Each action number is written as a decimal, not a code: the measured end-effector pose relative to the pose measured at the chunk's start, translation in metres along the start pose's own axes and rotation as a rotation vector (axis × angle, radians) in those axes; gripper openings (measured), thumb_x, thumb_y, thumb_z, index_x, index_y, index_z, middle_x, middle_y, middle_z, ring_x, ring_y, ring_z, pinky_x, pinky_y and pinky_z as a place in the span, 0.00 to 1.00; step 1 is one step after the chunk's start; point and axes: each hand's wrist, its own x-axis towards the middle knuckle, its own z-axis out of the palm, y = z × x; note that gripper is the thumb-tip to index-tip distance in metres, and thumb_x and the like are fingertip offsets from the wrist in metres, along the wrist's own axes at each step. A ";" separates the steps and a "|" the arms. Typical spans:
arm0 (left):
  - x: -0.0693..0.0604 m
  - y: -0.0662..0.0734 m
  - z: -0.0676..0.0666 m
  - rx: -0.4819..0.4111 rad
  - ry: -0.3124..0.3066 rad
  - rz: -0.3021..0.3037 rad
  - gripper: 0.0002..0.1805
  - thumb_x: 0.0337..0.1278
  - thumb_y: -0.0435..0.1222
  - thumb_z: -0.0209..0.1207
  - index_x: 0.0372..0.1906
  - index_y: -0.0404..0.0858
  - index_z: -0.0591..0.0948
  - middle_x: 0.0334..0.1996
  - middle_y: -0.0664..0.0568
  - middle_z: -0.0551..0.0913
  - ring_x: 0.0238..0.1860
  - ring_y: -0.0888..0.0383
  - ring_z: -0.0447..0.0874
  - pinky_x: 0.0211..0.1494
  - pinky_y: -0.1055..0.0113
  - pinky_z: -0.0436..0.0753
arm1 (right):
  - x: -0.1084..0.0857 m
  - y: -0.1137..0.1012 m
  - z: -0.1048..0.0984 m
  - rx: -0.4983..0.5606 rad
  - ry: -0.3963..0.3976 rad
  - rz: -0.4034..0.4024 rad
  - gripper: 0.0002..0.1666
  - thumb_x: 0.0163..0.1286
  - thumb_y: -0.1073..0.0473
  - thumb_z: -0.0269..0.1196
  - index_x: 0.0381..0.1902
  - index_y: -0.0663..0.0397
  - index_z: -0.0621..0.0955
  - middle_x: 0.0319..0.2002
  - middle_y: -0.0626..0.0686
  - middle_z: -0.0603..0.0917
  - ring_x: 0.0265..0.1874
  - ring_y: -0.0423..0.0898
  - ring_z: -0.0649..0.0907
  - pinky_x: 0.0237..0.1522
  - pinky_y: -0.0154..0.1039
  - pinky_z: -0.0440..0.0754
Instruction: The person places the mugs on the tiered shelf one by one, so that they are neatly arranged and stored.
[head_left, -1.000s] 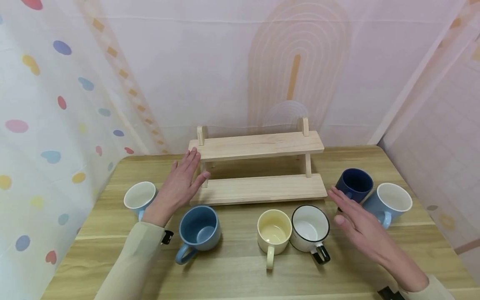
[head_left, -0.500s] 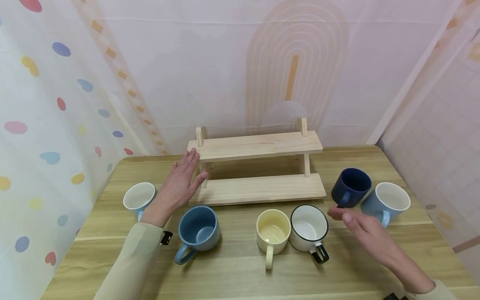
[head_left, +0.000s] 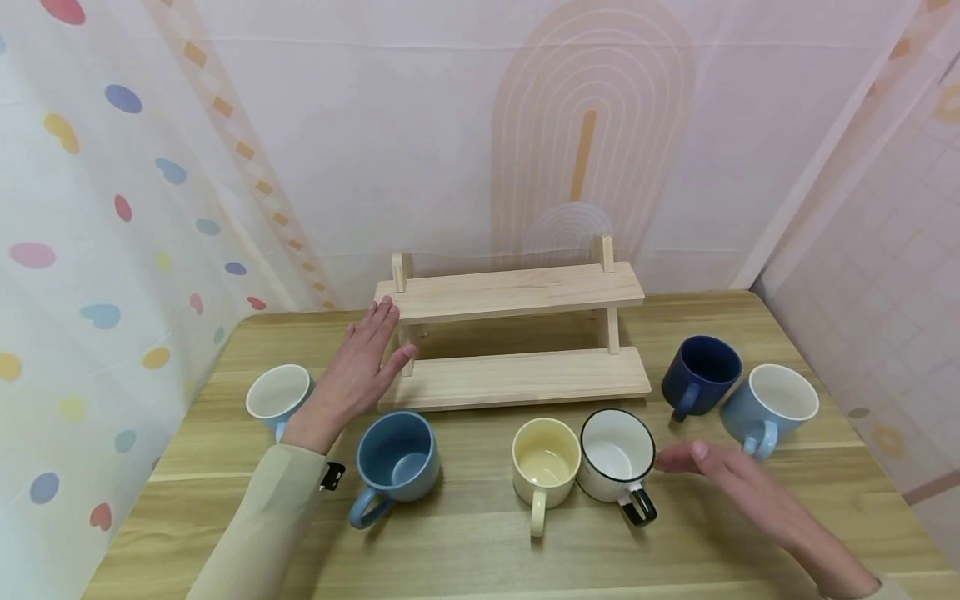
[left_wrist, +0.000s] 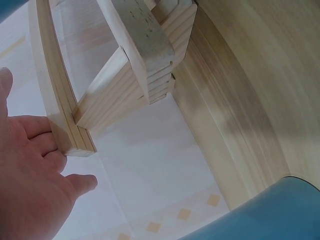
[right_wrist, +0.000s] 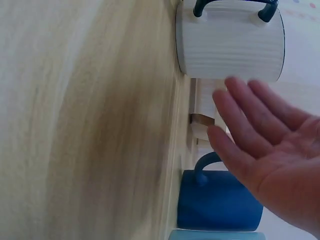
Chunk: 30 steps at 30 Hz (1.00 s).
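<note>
My left hand [head_left: 348, 379] touches the left end of the two-tier wooden rack [head_left: 525, 379] with fingers extended; the left wrist view shows fingertips at the end of a wooden board [left_wrist: 62, 110]. My right hand [head_left: 750, 492] is held out with extended fingers, its tips close to the right side of the white mug with a black rim [head_left: 617, 450]; whether they touch, I cannot tell. In the right wrist view this hand [right_wrist: 275, 145] holds nothing, between the white mug [right_wrist: 230, 42] and the dark blue mug [right_wrist: 217, 202]. A yellow mug [head_left: 546, 467] stands beside the white one.
A blue mug [head_left: 397, 458] stands near my left wrist, and a light blue mug with a white inside [head_left: 277, 396] is left of it. Dark blue [head_left: 697, 379] and light blue [head_left: 768, 408] mugs stand at the right. A patterned curtain [head_left: 420, 125] hangs behind the table [head_left: 465, 542].
My right hand has moved down toward the front of the table, away from the dark blue mug, which shows more fully now. My left hand has stayed on the rack.
</note>
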 end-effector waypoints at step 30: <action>0.000 0.000 0.006 0.007 0.040 0.040 0.37 0.83 0.46 0.47 0.81 0.28 0.54 0.83 0.37 0.47 0.83 0.40 0.39 0.78 0.31 0.49 | 0.003 0.010 0.027 0.239 -0.211 -0.009 0.20 0.84 0.68 0.48 0.52 0.59 0.88 0.46 0.52 0.91 0.52 0.41 0.87 0.56 0.28 0.78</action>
